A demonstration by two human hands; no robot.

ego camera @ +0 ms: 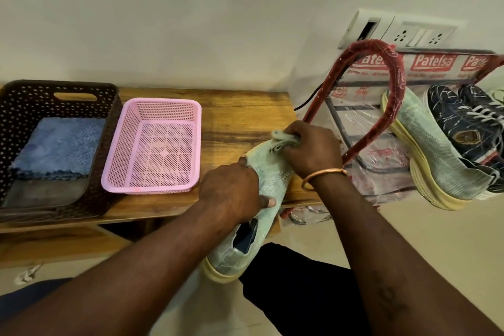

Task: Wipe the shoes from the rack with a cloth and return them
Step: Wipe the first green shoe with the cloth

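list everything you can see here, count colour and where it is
held shoe: 1, mint green, yellow sole, at the table's front edge
wiping cloth: 1, pale grey-green, bunched on the held shoe's toe
rack: 1, red frame in plastic wrap, right of the table
shoe on rack: 1, mint green
dark shoes: 2, navy, white laces, on the rack behind it
brown basket: 1, table left
folded cloth: 1, blue, in the brown basket
pink basket: 1, beside the brown one
table: 1, wooden
socket plate: 1, white, wall above the rack
bangle: 1, copper, right wrist
left hand: grips the held shoe
right hand: pinches the wiping cloth
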